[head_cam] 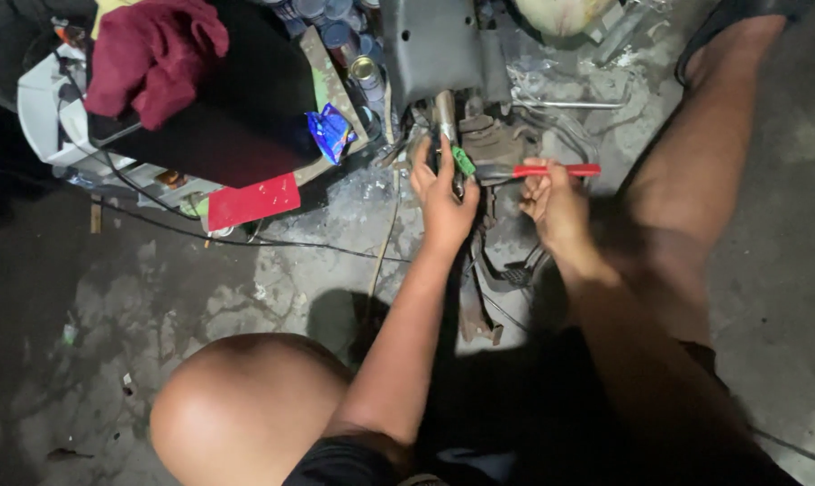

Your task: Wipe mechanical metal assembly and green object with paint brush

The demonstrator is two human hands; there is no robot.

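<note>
Far left: maroon cloth (155,54) heaped on a black box (245,108), red card (252,202) leaning below it, blue wrapper (330,131) beside, black cable (245,238) trailing over the cracked concrete floor (245,297). Centre: left hand (443,193) closed around a small green piece (462,161) and the dark metal part behind it, right at the base of the grey machine body (434,45). Right hand (556,202) clamped on the red handle of a tool (538,171), its head set against that same spot. Tool looks stiff, light, steel; grip far back on the red handle for leverage. Metal there looks greasy, so likely slippery. Green piece looks like small plastic, easy to crack. Bare knees frame the shot.
</note>
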